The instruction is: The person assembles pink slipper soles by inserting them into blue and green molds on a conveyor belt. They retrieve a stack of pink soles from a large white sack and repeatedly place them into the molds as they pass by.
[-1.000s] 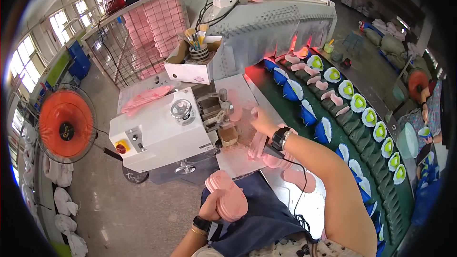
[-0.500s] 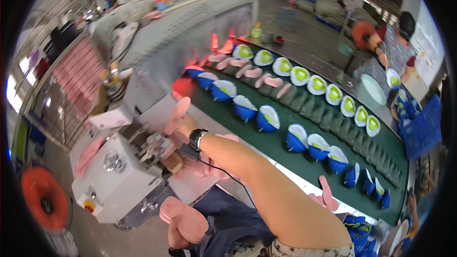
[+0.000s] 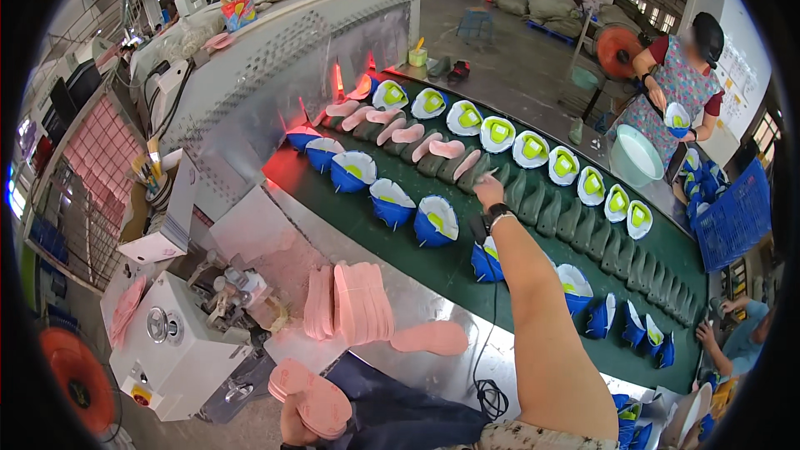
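My left hand (image 3: 297,422) grips a stack of pink insoles (image 3: 310,397) low in the view. Across the green conveyor belt (image 3: 467,262) reaches my right hand (image 3: 490,190), its fingers stretched over a row of dark grey-green shoe soles (image 3: 547,218). Nothing shows in that hand, though its fingertips are small in the view. Just left of it, a pink insole (image 3: 467,164) lies on one of the soles; several more lie farther up the row. On the near metal ledge are a standing bundle of pink insoles (image 3: 363,304) and a loose pink insole (image 3: 429,338).
Blue-and-white shoe uppers (image 3: 437,220) line both sides of the sole row. A grey machine housing (image 3: 275,75) glows red at the belt's far end. A white machine (image 3: 171,333) stands at left. Across the belt, a person (image 3: 679,92) handles an upper beside a pale basin (image 3: 636,154).
My right hand has swung from the left ledge, where it held a pink insole, right and out over the belt. My left hand still holds its stack. The view has shifted.
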The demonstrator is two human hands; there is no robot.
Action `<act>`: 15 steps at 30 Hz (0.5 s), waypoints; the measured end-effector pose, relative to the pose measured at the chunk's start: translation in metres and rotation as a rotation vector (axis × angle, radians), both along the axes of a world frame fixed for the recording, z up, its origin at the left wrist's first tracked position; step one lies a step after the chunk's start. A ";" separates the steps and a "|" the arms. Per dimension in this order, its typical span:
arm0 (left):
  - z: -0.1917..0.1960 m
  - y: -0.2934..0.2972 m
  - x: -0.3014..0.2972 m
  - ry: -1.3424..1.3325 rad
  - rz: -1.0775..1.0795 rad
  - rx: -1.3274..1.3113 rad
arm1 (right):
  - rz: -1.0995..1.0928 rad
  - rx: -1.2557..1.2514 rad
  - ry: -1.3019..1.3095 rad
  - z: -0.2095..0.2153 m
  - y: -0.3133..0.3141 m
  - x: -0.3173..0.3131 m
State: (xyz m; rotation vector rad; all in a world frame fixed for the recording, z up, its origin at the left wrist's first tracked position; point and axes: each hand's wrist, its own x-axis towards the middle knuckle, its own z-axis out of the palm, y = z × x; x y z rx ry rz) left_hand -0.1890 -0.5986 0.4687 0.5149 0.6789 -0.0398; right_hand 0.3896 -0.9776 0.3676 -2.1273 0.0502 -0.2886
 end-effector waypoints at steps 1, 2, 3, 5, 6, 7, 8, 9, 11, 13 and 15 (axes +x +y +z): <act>0.008 -0.006 -0.008 0.024 0.050 0.029 | 0.082 -0.126 0.024 0.014 0.054 -0.010; 0.018 -0.011 -0.004 0.022 0.050 0.042 | 0.153 -0.176 -0.089 0.027 0.081 -0.016; 0.026 -0.016 0.000 0.015 0.045 0.052 | 0.263 -0.077 -0.295 0.032 0.109 -0.023; 0.019 -0.018 0.005 0.010 0.011 0.081 | 0.524 0.389 0.056 0.052 0.181 -0.077; 0.013 -0.020 -0.007 0.025 0.060 0.098 | 0.810 0.112 0.234 0.114 0.230 -0.146; 0.008 -0.021 -0.002 -0.007 0.049 0.107 | 1.045 0.349 0.260 0.135 0.248 -0.203; 0.009 -0.024 0.003 -0.031 0.053 0.123 | 1.300 0.097 -0.360 0.150 0.261 -0.250; 0.011 -0.024 0.007 0.003 0.101 0.156 | 1.376 -0.011 -0.132 0.161 0.261 -0.291; 0.015 -0.026 0.011 0.080 0.206 0.235 | 1.469 -0.304 0.308 0.181 0.265 -0.375; 0.027 -0.020 0.006 0.096 0.190 0.285 | 1.456 -0.038 0.292 0.180 0.268 -0.404; 0.044 -0.015 0.004 -0.012 0.220 0.133 | 1.430 0.018 0.310 0.153 0.272 -0.399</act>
